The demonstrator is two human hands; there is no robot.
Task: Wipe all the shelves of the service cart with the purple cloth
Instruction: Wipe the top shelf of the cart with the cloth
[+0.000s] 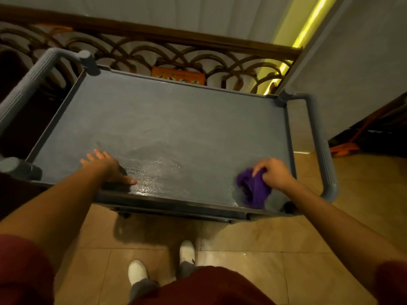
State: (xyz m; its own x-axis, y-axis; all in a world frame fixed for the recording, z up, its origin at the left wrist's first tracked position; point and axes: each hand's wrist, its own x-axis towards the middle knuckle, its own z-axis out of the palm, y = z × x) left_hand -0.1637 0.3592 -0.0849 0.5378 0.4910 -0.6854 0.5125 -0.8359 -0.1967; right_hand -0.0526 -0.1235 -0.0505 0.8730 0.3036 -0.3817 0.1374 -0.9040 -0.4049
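Observation:
The grey service cart's top shelf (167, 119) fills the middle of the head view, with a raised rim all round. A wet streaked patch shines near its front edge. My right hand (273, 173) grips the bunched purple cloth (253, 190) and presses it on the shelf's near right corner. My left hand (108, 168) lies flat on the near left part of the shelf, fingers spread, thumb pointing right along the front rim. The lower shelves are hidden under the top one.
Grey cart handles stick out at the left (28, 84) and right (323, 150). A wooden railing with curved ironwork (154, 51) runs right behind the cart. A white wall (352, 62) stands at the right. My white shoes (136, 271) are on the tiled floor.

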